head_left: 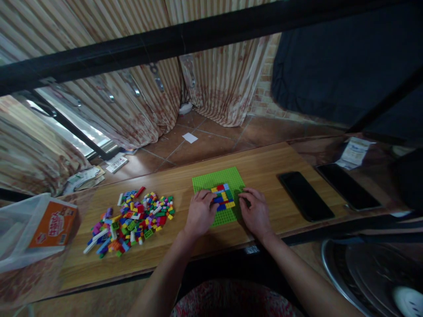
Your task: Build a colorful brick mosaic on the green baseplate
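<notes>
Brick block [225, 197] — touching left grip [200, 210]; just beside right grip [256, 212].

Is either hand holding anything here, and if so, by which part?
The left hand is at the left edge of the brick build, grip unclear; the right hand shows nothing held.

Left hand [200, 211] curled; right hand [255, 212] (likewise)
</notes>
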{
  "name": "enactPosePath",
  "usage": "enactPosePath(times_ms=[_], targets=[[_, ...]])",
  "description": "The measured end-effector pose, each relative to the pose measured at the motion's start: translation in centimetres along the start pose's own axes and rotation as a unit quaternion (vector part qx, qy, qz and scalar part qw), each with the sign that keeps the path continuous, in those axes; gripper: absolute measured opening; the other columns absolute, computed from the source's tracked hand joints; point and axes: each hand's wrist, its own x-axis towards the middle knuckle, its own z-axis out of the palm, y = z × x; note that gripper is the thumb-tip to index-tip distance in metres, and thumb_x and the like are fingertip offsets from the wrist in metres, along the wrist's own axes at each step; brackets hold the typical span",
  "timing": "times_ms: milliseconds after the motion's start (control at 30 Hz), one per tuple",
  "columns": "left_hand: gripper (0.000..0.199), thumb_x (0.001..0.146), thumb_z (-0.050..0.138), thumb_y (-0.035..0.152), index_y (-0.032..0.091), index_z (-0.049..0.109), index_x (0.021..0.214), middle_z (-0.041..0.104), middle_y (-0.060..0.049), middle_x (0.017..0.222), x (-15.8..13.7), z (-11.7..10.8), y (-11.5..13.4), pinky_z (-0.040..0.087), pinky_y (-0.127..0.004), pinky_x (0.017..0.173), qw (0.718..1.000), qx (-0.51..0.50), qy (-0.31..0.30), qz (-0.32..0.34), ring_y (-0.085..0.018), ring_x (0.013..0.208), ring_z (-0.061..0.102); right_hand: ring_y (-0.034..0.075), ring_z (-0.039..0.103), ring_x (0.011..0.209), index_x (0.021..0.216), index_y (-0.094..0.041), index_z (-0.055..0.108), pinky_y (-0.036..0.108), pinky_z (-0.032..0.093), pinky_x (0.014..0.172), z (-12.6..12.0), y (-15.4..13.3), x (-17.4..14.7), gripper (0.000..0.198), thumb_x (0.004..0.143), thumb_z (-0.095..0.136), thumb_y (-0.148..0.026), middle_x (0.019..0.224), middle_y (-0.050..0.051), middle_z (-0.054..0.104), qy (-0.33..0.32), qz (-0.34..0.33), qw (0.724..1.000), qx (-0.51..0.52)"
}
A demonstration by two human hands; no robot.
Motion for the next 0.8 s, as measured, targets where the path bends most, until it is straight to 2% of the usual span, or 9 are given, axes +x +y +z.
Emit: enactPosePath(times_ms=[133,433,633,800], targets=[[0.009,0.085,0.059,0.021,0.02,0.062,0.093,0.061,-0.005,0.098,0.7,-0.3,0.2,0.045,-0.038,0.089,0.998,0.035,-0.043,0.006,-0.021,0.095,0.056,0.025,0.055,0.101,0.087,-0.019,0.068,0.045,0.045,0.09,0.0,0.0,0.0,0.018,0.086,0.05,-0.022,0.106,0.011,0.062,0.002,-0.002,1.0,0.002],[0.01,0.087,0.056,0.023,0.019,0.061,0.095,0.061,-0.008,0.102,1.2,-1.3,1.2,0.039,-0.042,0.09,0.986,0.131,-0.098,0.045,-0.024,0.097,0.053,0.026,0.055,0.101,0.088,-0.02,0.069,0.046,0.045,0.089,0.0,0.1,0.0,0.019,0.086,0.05,-0.023,0.105,0.011,0.062,-0.003,-0.001,1.0,0.005],[0.005,0.082,0.063,0.023,0.019,0.064,0.085,0.063,-0.008,0.094,2.1,-2.0,1.9,0.031,-0.052,0.1,0.976,0.174,-0.114,0.062,-0.027,0.096,0.055,0.025,0.055,0.101,0.087,-0.019,0.068,0.044,0.045,0.089,0.0,0.1,-0.1,0.018,0.086,0.051,-0.023,0.105,0.011,0.062,-0.006,0.001,1.0,0.001],[0.014,0.083,0.061,0.025,0.019,0.064,0.095,0.064,-0.008,0.097,2.1,-2.3,1.8,0.03,-0.053,0.101,0.977,0.178,-0.104,0.054,-0.026,0.096,0.056,0.025,0.054,0.101,0.087,-0.019,0.068,0.044,0.045,0.089,0.0,0.1,0.0,0.018,0.086,0.051,-0.022,0.104,0.011,0.062,-0.006,-0.001,1.0,0.001]])
